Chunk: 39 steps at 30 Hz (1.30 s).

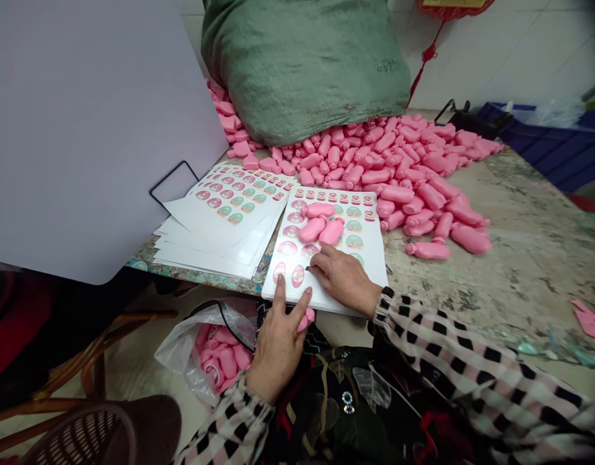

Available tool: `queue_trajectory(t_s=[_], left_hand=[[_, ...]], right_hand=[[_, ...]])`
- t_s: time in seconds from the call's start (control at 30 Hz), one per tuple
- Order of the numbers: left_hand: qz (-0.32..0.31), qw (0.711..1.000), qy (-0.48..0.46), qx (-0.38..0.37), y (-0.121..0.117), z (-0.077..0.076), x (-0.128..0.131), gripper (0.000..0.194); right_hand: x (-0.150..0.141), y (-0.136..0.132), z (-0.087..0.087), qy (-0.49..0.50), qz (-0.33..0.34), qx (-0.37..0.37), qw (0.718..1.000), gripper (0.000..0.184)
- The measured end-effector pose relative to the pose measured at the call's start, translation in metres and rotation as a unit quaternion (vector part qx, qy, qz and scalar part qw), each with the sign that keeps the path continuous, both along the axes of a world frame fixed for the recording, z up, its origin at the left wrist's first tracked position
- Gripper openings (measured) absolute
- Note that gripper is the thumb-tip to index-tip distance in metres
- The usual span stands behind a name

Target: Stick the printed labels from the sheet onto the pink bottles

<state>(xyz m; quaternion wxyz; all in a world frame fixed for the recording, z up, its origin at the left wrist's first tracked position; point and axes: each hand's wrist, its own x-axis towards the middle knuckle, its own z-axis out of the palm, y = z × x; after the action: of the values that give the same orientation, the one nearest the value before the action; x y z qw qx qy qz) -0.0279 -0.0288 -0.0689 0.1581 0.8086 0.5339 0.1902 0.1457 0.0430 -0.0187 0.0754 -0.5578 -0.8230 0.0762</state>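
Observation:
A stack of sticker sheets [370, 271] lies at the table's front edge, printed with pink and green oval stickers. My left hand [281, 339] is at its lower left corner, with two fingertips stretched onto the sheet by the bottom ovals. A small pink plastic bottle [306, 320] shows partly under that hand, apparently held in its curled fingers. My right hand [343, 278] rests on the sheet, its fingertips drawn together at a sticker; what they pinch, if anything, is hidden. Just beyond it, several loose pink bottles [312, 229] lie on the stickers.
More sticker sheets [220, 239] are spread to the left, beside a large pale panel [94, 129]. A heap of pink bottles [408, 155] spills from a green sack [307, 64]. Below the edge hangs a clear plastic bag [181, 355] of pink bottles. A blue crate [544, 152] stands back right.

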Motion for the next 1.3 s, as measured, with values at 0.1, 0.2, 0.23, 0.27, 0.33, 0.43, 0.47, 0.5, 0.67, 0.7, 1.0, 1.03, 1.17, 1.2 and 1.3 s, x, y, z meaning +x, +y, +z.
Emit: queue_trajectory(t_s=[0.1,0.2,0.23,0.27,0.33,0.43,0.47,0.5,0.67,0.7,1.0,1.03,1.17,1.2,1.3], left_hand=[[0.001,1.000,0.006,-0.001,0.000,-0.001,0.000,0.052],[-0.005,0.999,0.033,0.001,0.001,-0.002,0.000,0.053],[-0.005,0.999,0.043,0.002,0.001,-0.002,0.000,0.053],[-0.005,0.999,0.052,0.002,0.001,-0.002,0.000,0.053],[-0.002,0.998,0.066,0.003,0.002,-0.003,0.000,0.052],[-0.001,0.997,0.078,0.004,0.002,-0.003,0.000,0.052],[-0.001,0.997,0.081,0.005,0.002,-0.003,0.000,0.052],[-0.002,0.997,0.083,0.006,0.002,-0.003,0.001,0.052],[0.001,0.996,0.094,0.008,0.002,-0.006,0.000,0.050],[0.001,0.995,0.095,0.006,0.002,-0.006,0.000,0.049],[0.002,0.995,0.096,-0.001,0.001,-0.005,0.002,0.049],[0.001,0.995,0.095,0.000,0.001,-0.005,0.001,0.049],[0.003,0.995,0.096,-0.005,0.002,-0.005,0.001,0.050],[0.003,0.995,0.098,-0.007,0.002,-0.005,0.001,0.050],[0.004,0.995,0.097,-0.013,0.002,-0.004,0.001,0.049]], right_hand=[[0.000,-0.003,-0.005,0.027,-0.004,0.001,1.000,0.028],[0.001,-0.005,-0.009,0.046,-0.013,0.000,0.999,0.026],[0.001,-0.006,-0.010,0.049,-0.014,0.001,0.999,0.025],[0.000,-0.007,-0.011,0.052,-0.015,0.001,0.999,0.025],[0.000,-0.009,-0.012,0.056,-0.016,0.001,0.998,0.024],[-0.002,-0.012,-0.012,0.065,-0.020,0.000,0.998,0.022],[-0.002,-0.013,-0.012,0.070,-0.022,-0.002,0.997,0.022],[-0.003,-0.014,-0.011,0.076,-0.024,-0.006,0.997,0.021],[-0.007,-0.018,-0.010,0.107,-0.038,-0.030,0.993,0.019],[-0.007,-0.018,-0.010,0.113,-0.039,-0.033,0.992,0.020],[-0.010,-0.020,-0.013,0.133,-0.025,-0.036,0.990,0.018],[-0.010,-0.020,-0.013,0.136,-0.021,-0.038,0.990,0.018],[-0.009,-0.019,-0.012,0.151,-0.008,-0.048,0.987,0.018],[-0.009,-0.018,-0.011,0.155,-0.002,-0.050,0.987,0.018],[-0.008,-0.015,-0.011,0.170,0.027,-0.055,0.984,0.018]])
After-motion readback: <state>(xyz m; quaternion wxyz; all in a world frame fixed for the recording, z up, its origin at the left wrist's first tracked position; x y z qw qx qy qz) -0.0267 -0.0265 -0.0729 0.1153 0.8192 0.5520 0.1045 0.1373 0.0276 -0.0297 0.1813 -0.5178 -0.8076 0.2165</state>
